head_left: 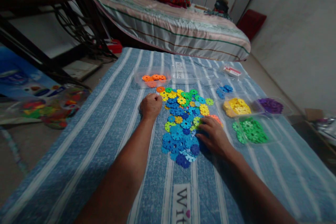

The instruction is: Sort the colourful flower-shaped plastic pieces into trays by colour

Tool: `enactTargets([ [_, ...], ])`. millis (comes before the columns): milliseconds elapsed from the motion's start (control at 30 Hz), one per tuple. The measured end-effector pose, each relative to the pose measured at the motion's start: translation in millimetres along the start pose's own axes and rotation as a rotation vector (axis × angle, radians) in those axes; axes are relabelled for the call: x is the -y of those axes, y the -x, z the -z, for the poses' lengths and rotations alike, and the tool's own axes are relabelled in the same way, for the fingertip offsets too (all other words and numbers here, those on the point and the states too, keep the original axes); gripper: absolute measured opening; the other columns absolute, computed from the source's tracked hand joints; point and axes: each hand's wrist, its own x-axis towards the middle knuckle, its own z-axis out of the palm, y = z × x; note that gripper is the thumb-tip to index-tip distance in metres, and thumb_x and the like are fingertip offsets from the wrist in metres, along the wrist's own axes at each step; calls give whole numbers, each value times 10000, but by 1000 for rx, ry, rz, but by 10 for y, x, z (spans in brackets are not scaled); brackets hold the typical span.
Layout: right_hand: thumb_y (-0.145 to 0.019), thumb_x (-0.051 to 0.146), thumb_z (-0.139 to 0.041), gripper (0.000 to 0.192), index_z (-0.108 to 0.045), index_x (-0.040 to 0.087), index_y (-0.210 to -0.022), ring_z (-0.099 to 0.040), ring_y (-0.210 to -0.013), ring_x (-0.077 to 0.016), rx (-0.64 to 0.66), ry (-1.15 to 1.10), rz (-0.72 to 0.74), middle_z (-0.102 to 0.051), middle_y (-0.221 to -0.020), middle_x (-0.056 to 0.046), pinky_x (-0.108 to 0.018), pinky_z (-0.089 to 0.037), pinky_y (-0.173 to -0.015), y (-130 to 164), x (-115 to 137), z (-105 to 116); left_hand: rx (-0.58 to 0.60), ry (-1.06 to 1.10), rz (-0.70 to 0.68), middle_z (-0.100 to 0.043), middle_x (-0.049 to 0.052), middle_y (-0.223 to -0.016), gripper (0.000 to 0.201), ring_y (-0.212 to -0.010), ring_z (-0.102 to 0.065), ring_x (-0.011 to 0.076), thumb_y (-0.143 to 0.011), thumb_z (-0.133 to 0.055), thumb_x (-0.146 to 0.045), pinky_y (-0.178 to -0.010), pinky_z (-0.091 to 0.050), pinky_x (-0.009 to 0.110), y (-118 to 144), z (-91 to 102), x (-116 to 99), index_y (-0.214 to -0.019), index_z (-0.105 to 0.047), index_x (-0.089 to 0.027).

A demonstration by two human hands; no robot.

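Observation:
A loose pile of flower-shaped plastic discs (176,133), mostly blue with some yellow, green and orange ones, lies spread on the striped cloth. At the pile's upper left edge, my left hand (151,105) is closed in a fist; whatever it may hold is hidden. My right hand (214,135) rests at the pile's right side, thumb and fingers apart, its fingertips by a lime-green disc (196,121). Some orange-red discs (215,118) show just behind its fingers. Beyond my left hand stands a clear tray (138,77) with orange discs (154,79) in it.
Right of the pile, clear trays hold yellow discs (237,106), purple discs (271,105) and green discs (253,131). Blue discs (224,91) sit behind them, near a red-and-white packet (232,71). A bed (178,31) stands beyond the cloth-covered table (105,119). Bags of colourful pieces (60,106) lie at left.

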Motion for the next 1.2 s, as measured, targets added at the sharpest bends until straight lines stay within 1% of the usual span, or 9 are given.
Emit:
enactTargets([
  [233, -873, 372, -625, 208, -644, 255, -1044, -537, -1184, -342, 14, 6, 3, -615, -1197, -135, -571, -483, -1004, 31, 30, 1, 2, -11, 3, -737, 53, -943, 276, -825, -631, 189, -854, -468, -275, -663, -395, 262, 8, 6, -1, -827, -736, -213],
  [433, -830, 389, -684, 220, -653, 254, -1001, -540, -1190, -348, 19, -30, -16, -612, -1217, -133, -582, -469, -1001, 19, 59, 13, -2, 2, -2, -727, 48, -911, 268, -805, -621, 182, -851, -473, -279, -659, -391, 260, 10, 9, -1, -791, -725, -211],
  [567, -793, 341, -718, 180, -647, 240, -924, -562, -1155, -331, -4, -111, -64, -625, -1188, -127, -558, -487, -974, -16, 98, 23, 1, -4, -3, -731, 60, -912, 275, -805, -623, 187, -852, -468, -283, -656, -384, 271, 12, 22, -7, -770, -718, -201],
  [700, -818, 287, -685, 74, -640, 229, -811, -597, -1119, -294, -14, -224, -138, -649, -1143, -103, -519, -498, -962, -35, 144, 81, 3, -4, -2, -735, 55, -918, 277, -824, -629, 190, -854, -465, -287, -661, -393, 267, 11, 15, -2, -764, -714, -208],
  [900, -846, 286, -658, 116, -644, 226, -748, -644, -1041, -244, 18, -314, -187, -685, -1071, -78, -421, -534, -883, -138, 150, 257, -8, 19, 9, -741, 56, -953, 270, -840, -641, 196, -838, -472, -286, -678, -408, 268, -15, -1, 20, -805, -730, -212],
  [1000, -868, 309, -624, 136, -644, 233, -756, -655, -982, -237, -118, -171, -139, -696, -1010, -79, -411, -532, -850, -334, -75, 414, 1, 28, 20, -739, 60, -954, 266, -832, -642, 203, -832, -480, -293, -667, -403, 274, -27, 6, 25, -797, -732, -212],
  [1100, -851, 311, -622, 139, -630, 231, -739, -655, -913, -244, -381, 85, -115, -700, -946, -82, -419, -516, -844, -631, -460, 676, -1, 29, 32, -738, 56, -959, 254, -831, -641, 209, -826, -496, -306, -650, -394, 278, -31, 15, 26, -802, -733, -217],
  [1167, -840, 301, -612, 118, -628, 224, -752, -646, -890, -255, -564, 245, -153, -694, -881, -79, -425, -505, -840, -813, -703, 857, -5, 28, 33, -738, 57, -955, 254, -836, -642, 211, -828, -497, -306, -652, -392, 278, -29, 20, 23, -803, -733, -216],
  [1200, -837, 307, -610, 105, -632, 223, -778, -643, -876, -253, -622, 294, -177, -691, -865, -73, -418, -505, -830, -878, -791, 926, -7, 29, 32, -738, 58, -955, 256, -841, -643, 210, -831, -495, -303, -658, -393, 278, -28, 22, 21, -802, -733, -215],
])
